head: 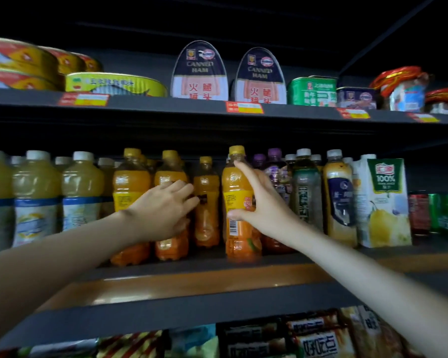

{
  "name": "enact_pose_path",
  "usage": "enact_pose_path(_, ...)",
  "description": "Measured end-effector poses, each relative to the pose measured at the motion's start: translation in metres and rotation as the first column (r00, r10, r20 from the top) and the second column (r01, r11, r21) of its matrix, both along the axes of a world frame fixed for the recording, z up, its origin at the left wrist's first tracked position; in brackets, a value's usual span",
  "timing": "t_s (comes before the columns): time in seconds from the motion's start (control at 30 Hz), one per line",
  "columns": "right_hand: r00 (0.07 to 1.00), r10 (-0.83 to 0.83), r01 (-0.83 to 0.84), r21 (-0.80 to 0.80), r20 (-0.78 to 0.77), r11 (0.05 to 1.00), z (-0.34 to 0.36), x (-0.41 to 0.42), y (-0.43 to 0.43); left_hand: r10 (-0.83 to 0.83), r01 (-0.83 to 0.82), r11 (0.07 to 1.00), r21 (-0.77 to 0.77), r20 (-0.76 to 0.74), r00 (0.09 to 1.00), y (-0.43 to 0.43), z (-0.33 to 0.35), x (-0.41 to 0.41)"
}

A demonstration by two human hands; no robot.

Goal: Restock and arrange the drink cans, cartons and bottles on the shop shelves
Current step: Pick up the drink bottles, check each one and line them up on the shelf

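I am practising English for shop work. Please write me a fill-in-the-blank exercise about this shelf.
The right hand holds an orange bottle with a ____ cap.
The fruit printed on the carton is a ____.
The canned ham tins stand one shelf ____ the orange bottle.
Missing words: yellow; pear; above.

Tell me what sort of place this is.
Most likely a small grocery shop. Dark shelves carry red and yellow price tags on their front edges, rows of identical orange drink bottles stand packed together, and canned ham tins face outward above them.
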State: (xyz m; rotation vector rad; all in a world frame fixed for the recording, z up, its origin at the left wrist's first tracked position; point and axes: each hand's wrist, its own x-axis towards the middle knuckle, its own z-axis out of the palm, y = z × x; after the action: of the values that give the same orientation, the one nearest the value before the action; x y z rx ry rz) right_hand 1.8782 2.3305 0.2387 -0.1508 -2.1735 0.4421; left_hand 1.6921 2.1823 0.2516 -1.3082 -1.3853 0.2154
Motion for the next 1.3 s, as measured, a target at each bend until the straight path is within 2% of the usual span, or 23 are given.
enact_pose_path(0.17,0.97,-0.023,0.009,0.058,0.24,0.998,0.014,-0.041,-0.004,0.048,-0.047,0.998,0.031,-0.026,0.999,-0.037,-0.001,-0.021)
enact_pose_path(0.37,0.985,-0.041,0.041,0.001,0.167,0.999,0.009,-0.067,-0.004,0.04,-0.037,0.997,0.072,-0.039,0.998,-0.055,-0.012,-0.051)
enact_pose_path(0.57,0.93,-0.249,0.219,0.134,0.27,0.966,0.014,-0.063,-0.009,0.078,-0.077,0.997,0.012,-0.07,0.995,-0.057,-0.018,-0.063)
enact_pose_path(0.63,0.897,-0.367,0.325,0.194,0.245,0.925,0.014,-0.061,-0.012,0.067,-0.066,0.998,0.02,-0.075,0.995,-0.059,-0.017,-0.061)
enact_pose_path(0.7,0.89,-0.435,0.386,0.285,0.134,0.877,0.013,-0.06,-0.021,0.054,-0.051,0.997,0.053,-0.053,0.997,-0.062,-0.016,-0.059)
enact_pose_path(0.77,0.91,-0.414,0.365,0.415,0.031,0.833,0.011,-0.062,-0.037,0.061,-0.062,0.989,0.131,0.012,0.998,-0.068,-0.016,-0.056)
enact_pose_path(0.83,0.936,-0.352,0.294,0.501,0.022,0.814,0.009,-0.069,-0.056,0.055,-0.077,0.972,0.221,0.104,0.993,-0.072,-0.016,-0.055)
enact_pose_path(0.9,0.95,-0.306,0.243,0.469,0.062,0.849,0.009,-0.084,-0.072,0.062,-0.114,0.962,0.25,0.207,0.976,-0.077,-0.015,-0.054)
enact_pose_path(0.97,0.951,-0.293,0.239,0.37,0.097,0.898,0.012,-0.101,-0.079,0.086,-0.157,0.959,0.236,0.284,0.955,-0.078,-0.014,-0.054)
enact_pose_path(1.1,0.945,-0.295,0.278,0.131,0.142,0.952,0.019,-0.129,-0.087,0.034,-0.105,0.977,0.184,0.354,0.935,-0.086,-0.01,-0.047)
enact_pose_path(1.2,0.952,-0.291,0.285,0.078,0.093,0.955,0.017,-0.135,-0.089,0.034,-0.102,0.985,0.141,0.417,0.908,-0.09,-0.008,-0.042)
enact_pose_path(1.3,0.976,-0.216,0.216,0.054,-0.001,0.975,0.014,-0.126,-0.091,0.031,-0.103,0.984,0.142,0.436,0.9,-0.091,-0.013,-0.038)
